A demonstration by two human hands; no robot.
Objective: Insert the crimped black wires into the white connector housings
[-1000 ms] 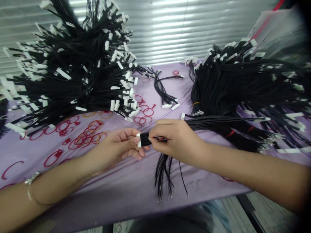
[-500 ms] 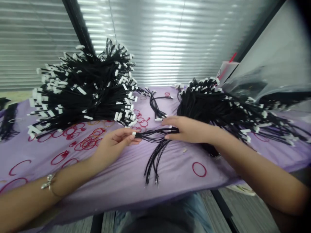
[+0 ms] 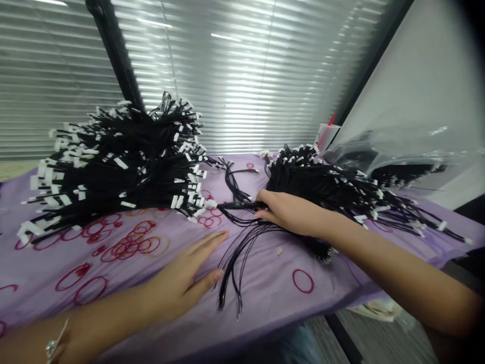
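Note:
My right hand [image 3: 290, 212] is closed on a black wire harness [image 3: 239, 206], thumb and fingers pinching it. The harness reaches left to a white connector near the left pile. Thin black wires [image 3: 231, 270] fan out below the right hand, their bare-looking tips on the purple cloth. My left hand [image 3: 185, 275] is open, thumb and fingers apart, just left of those wire ends and holding nothing. On the left rises a big pile of black harnesses [image 3: 109, 184] with white connectors. A second pile [image 3: 303, 177] lies behind my right hand, which partly hides it.
Red and orange rubber bands [image 3: 132, 245] lie scattered at the left; one red band [image 3: 303, 281] is at the front right. Behind the right pile stand a cup with a red straw [image 3: 326, 135] and a clear plastic bag [image 3: 409, 146]. Blinds [image 3: 235, 76] close off the back.
My left hand has let go of the harness's connector end and moved down toward the loose wire ends. My right hand keeps its hold on the harness. The camera view has tilted up.

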